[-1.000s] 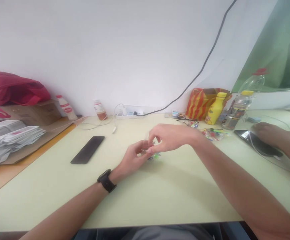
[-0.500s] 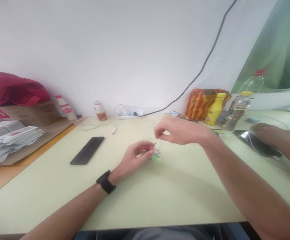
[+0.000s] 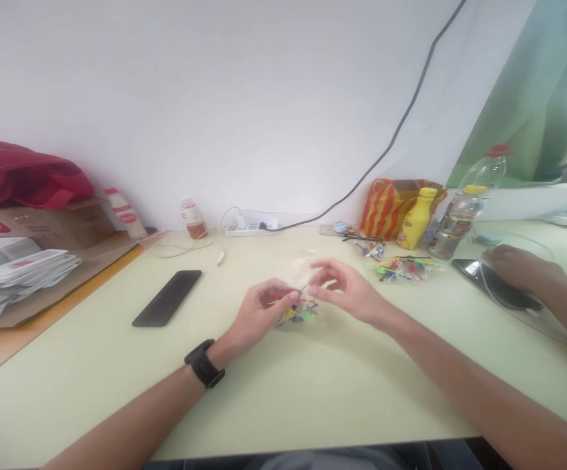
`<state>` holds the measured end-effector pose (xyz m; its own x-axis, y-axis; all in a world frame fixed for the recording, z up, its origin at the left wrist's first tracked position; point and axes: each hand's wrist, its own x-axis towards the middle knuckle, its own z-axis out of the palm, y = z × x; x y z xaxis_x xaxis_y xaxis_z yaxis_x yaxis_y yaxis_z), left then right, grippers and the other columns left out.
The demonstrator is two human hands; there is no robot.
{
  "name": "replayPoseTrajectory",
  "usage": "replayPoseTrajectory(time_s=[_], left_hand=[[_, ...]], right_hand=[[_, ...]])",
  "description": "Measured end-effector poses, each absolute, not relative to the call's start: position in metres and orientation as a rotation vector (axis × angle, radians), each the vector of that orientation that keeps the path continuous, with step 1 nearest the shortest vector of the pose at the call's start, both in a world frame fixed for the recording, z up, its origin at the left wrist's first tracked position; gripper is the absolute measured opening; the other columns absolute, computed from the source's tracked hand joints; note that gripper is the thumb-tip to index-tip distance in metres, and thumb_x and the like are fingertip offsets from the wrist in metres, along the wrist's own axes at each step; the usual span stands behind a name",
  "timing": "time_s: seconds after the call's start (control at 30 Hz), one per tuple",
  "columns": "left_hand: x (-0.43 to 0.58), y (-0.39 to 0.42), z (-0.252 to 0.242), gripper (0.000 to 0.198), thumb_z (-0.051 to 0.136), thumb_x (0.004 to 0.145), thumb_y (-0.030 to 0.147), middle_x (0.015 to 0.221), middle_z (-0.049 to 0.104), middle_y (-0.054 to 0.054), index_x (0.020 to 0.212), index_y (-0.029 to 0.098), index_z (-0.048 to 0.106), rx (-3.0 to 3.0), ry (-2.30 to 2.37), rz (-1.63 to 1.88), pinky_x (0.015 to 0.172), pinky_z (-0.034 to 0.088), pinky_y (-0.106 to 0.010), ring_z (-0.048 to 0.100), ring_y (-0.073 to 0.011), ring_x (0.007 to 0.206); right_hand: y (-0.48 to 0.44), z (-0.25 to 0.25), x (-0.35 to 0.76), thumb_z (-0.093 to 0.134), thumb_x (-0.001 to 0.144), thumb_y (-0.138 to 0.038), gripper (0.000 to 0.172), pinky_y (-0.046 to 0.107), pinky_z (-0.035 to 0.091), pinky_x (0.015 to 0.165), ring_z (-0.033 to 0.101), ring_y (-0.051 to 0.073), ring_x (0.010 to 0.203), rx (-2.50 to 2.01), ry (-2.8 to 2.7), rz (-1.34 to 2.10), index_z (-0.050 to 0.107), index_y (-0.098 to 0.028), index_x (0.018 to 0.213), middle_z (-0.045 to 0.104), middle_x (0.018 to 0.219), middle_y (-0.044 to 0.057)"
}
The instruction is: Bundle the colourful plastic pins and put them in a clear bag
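Note:
My left hand (image 3: 268,307), with a black watch on its wrist, pinches something small and partly red; a thin dark tip sticks out toward the right. Just beneath its fingers, small colourful pieces (image 3: 303,313), green, yellow and blue among them, lie on the pale table (image 3: 283,405). My right hand (image 3: 344,287) hovers just right of that tip with its fingers curved and apart. No object shows in it, and its fingertips are slightly blurred.
A black phone (image 3: 167,299) lies at the left. Bags of colourful pieces (image 3: 405,267), a striped bag (image 3: 381,209), a yellow bottle (image 3: 417,219) and clear bottles (image 3: 459,219) are at the back right. Another person's hand (image 3: 518,264) rests on a phone at the right.
My right hand has come down and its fingers have spread beside my left hand. More of the colourful pieces show. My left hand has barely moved.

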<state>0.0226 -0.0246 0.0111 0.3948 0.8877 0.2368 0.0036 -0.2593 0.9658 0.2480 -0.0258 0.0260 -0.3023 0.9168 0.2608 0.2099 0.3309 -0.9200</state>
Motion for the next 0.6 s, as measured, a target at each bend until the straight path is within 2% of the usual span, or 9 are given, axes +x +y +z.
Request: replayPoseTrajectory(time_s=[0.1,0.17,0.27,0.37,0.43,0.53,0.6], left_hand=[[0.022,-0.025,0.011,0.026,0.071,0.092,0.042,0.091,0.079,-0.009,0.095,0.017,0.077,1.623,0.809,1.016,0.078,0.06,-0.036,0.074,-0.0236,0.086],[0.02,-0.022,0.01,0.028,0.069,0.094,0.043,0.093,0.08,-0.009,0.096,0.017,0.079,1.631,0.841,1.041,0.081,0.059,-0.036,0.074,-0.0236,0.087],[0.016,-0.016,0.007,0.028,0.072,0.091,0.044,0.088,0.082,-0.009,0.086,0.018,0.082,1.592,0.896,1.101,0.084,0.059,-0.037,0.076,-0.0248,0.086],[0.013,-0.012,0.004,0.028,0.077,0.087,0.044,0.08,0.082,-0.008,0.079,0.018,0.081,1.552,0.958,1.137,0.075,0.059,-0.035,0.077,-0.0249,0.079],[0.012,-0.011,0.003,0.027,0.078,0.086,0.044,0.086,0.082,-0.009,0.084,0.018,0.081,1.526,0.963,1.153,0.072,0.058,-0.034,0.077,-0.0247,0.08],[0.011,-0.01,0.003,0.027,0.076,0.088,0.044,0.098,0.082,-0.01,0.094,0.018,0.081,1.504,0.912,1.171,0.079,0.058,-0.035,0.076,-0.024,0.084],[0.011,-0.008,0.003,0.025,0.079,0.085,0.042,0.093,0.082,-0.009,0.089,0.018,0.081,1.514,0.92,1.204,0.08,0.058,-0.035,0.075,-0.0226,0.082]], right_hand=[[-0.027,0.012,0.245,0.074,0.085,-0.048,0.035,0.036,0.054,0.081,0.068,0.022,0.089,-0.931,-1.705,1.16,0.071,-0.017,0.1,0.072,0.094,0.006],[-0.027,0.01,0.244,0.073,0.086,-0.047,0.031,0.035,0.053,0.081,0.067,0.021,0.088,-0.926,-1.68,1.139,0.074,-0.017,0.094,0.073,0.094,0.006],[-0.028,0.01,0.245,0.074,0.085,-0.049,0.032,0.036,0.052,0.084,0.068,0.021,0.089,-0.99,-1.6,1.13,0.078,-0.018,0.096,0.076,0.094,0.006],[-0.027,0.007,0.249,0.072,0.087,-0.051,0.037,0.037,0.052,0.086,0.068,0.021,0.089,-1.037,-1.551,1.113,0.08,-0.019,0.102,0.077,0.091,0.006],[-0.025,0.004,0.25,0.067,0.09,-0.052,0.038,0.035,0.052,0.085,0.067,0.02,0.087,-1.026,-1.567,1.092,0.08,-0.019,0.102,0.075,0.088,0.006],[-0.021,-0.001,0.251,0.063,0.093,-0.054,0.04,0.034,0.051,0.082,0.065,0.019,0.085,-0.996,-1.585,1.09,0.078,-0.018,0.098,0.073,0.088,0.006],[-0.019,-0.003,0.25,0.065,0.091,-0.054,0.039,0.034,0.051,0.083,0.065,0.02,0.089,-0.998,-1.552,1.085,0.075,-0.018,0.103,0.073,0.093,0.006]])
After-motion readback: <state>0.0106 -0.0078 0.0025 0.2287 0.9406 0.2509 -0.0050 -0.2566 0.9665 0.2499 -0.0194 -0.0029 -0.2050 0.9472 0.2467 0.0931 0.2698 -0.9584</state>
